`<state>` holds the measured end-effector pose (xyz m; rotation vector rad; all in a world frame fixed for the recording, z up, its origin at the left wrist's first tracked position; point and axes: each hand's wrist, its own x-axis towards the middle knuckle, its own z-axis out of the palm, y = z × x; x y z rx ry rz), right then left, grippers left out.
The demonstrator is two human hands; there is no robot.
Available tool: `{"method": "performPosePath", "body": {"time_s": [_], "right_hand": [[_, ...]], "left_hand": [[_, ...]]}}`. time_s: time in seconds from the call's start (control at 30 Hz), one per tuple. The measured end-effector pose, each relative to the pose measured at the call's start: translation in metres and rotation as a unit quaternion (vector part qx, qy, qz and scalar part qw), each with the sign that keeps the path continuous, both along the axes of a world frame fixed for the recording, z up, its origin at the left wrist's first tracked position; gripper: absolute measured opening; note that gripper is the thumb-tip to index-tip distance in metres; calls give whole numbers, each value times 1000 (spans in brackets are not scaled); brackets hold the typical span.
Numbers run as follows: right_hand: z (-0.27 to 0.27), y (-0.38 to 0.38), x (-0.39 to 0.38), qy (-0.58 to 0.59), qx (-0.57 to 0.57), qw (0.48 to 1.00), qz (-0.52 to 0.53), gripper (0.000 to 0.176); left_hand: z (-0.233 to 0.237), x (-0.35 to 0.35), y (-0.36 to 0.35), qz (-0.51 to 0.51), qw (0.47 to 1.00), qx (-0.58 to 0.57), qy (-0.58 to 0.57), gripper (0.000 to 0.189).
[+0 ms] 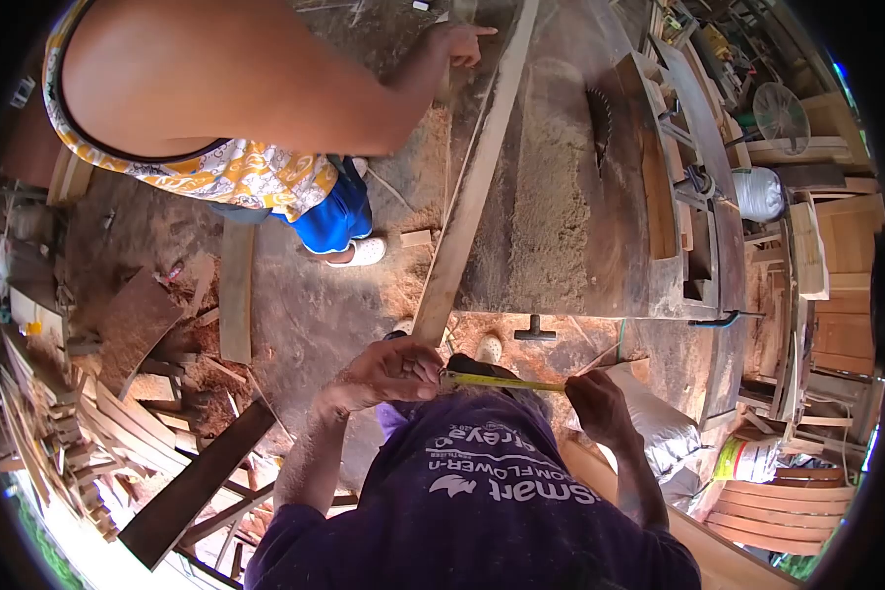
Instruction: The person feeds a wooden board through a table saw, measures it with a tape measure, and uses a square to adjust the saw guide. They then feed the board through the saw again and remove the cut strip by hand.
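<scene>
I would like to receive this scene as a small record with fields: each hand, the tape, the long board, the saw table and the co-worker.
Left hand: at one end of the tape, beside the board's near end; grip unclear
Right hand: closed at the tape's other end
Tape: yellow, stretched between both hands
Long board: runs away from the person, left of the saw blade
Saw table: sawdust on its top
Co-worker's hand: one finger extended, near the board's far part
</scene>
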<state>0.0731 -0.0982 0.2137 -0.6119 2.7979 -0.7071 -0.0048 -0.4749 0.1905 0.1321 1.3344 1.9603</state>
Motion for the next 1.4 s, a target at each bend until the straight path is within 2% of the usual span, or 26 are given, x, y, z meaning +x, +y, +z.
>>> {"method": "performPosePath", "body": {"time_s": [0.07, 0.1, 0.17, 0.2, 0.27, 0.3, 0.37, 0.4, 0.47, 0.5, 0.57, 0.7, 0.8, 0.83, 0.87, 0.9, 0.93, 1.0, 1.03, 1.1, 1.17, 1.23, 1.27, 1.3, 1.33, 1.4], "right_hand": [[-5, 3, 10, 1, -23, 999, -29, 7], [-9, 5, 15, 4, -25, 999, -33, 7], [-22, 15, 29, -16, -24, 994, -109, 7], [-25, 20, 31, 58, 23, 997, -34, 9], [-25, 18, 30, 40, 11, 999, -26, 10], [-23, 14, 30, 21, 0, 1000, -20, 11], [-14, 1, 24, -31, -53, 997, -55, 12], [-15, 1, 24, -14, -46, 998, -38, 12], [-22, 5, 25, 17, -32, 999, -7, 12], [-21, 6, 21, 20, -30, 999, -4, 12], [-21, 4, 20, -17, -23, 999, -37, 13], [-29, -2, 18, -30, -54, 997, -53, 8], [-28, -19, 5, -107, -149, 966, -182, 17], [-34, -27, -3, -99, -153, 966, -182, 17], [-45, -36, -11, -166, -274, 904, -282, 20], [-50, -48, -18, -232, -386, 812, -371, 22], [-48, -62, -28, -229, -390, 811, -370, 22], [-42, -92, -58, -276, -557, 683, -383, 31], [-43, -103, -68, -273, -561, 680, -384, 31], [-55, -119, -83, -306, -585, 663, -352, 28], [-73, -124, -89, -335, -599, 653, -321, 27], [-67, -130, -93, -368, -608, 641, -290, 26], [-55, -132, -95, -375, -622, 616, -306, 26], [-48, -133, -97, -383, -634, 590, -322, 26], [-48, -129, -98, -374, -623, 615, -305, 27], [-53, -125, -99, -390, -621, 615, -289, 27]], "left_hand": [[-25, 5, -2, 127, 983, 72, -108, 34], [-63, 10, -11, 123, 984, 69, -105, 34], [-157, 25, -29, 341, 885, -5, -317, 56], [-173, 29, -25, 341, 885, -3, -316, 56], [-188, 28, -18, 265, 832, 48, -484, 76], [-163, 20, 6, 257, 813, 41, -521, 92], [-162, 12, 29, 168, 799, 218, -535, 80], [-164, 8, 40, 163, 802, 223, -530, 80], [-172, 2, 56, 241, 748, 355, -506, 58], [-175, -1, 60, 242, 748, 358, -503, 58], [-181, 2, 62, 288, 707, 432, -480, 36], [-173, 2, 63, 344, 722, 369, -473, 31], [-184, 4, 64, 349, 724, 363, -471, 29], [-176, 1, 67, 366, 719, 349, -477, 29], [-167, 1, 68, 357, 720, 362, -472, 29], [-171, 1, 68, 355, 724, 361, -468, 29], [-175, 2, 68, 344, 732, 368, -459, 29], [-178, 1, 70, 364, 735, 344, -456, 31], [-183, 1, 69, 362, 739, 341, -455, 31], [-194, 6, 68, 307, 745, 433, -403, 30], [-194, 9, 75, 301, 769, 418, -378, 32], [-188, 9, 84, 321, 890, 240, -216, 33], [-175, 7, 86, 321, 860, 268, -293, 38], [-171, 9, 87, 324, 857, 271, -297, 38], [-167, 12, 89, 321, 924, 140, -156, 43], [-159, 9, 86, 343, 855, 252, -296, 54]]}}
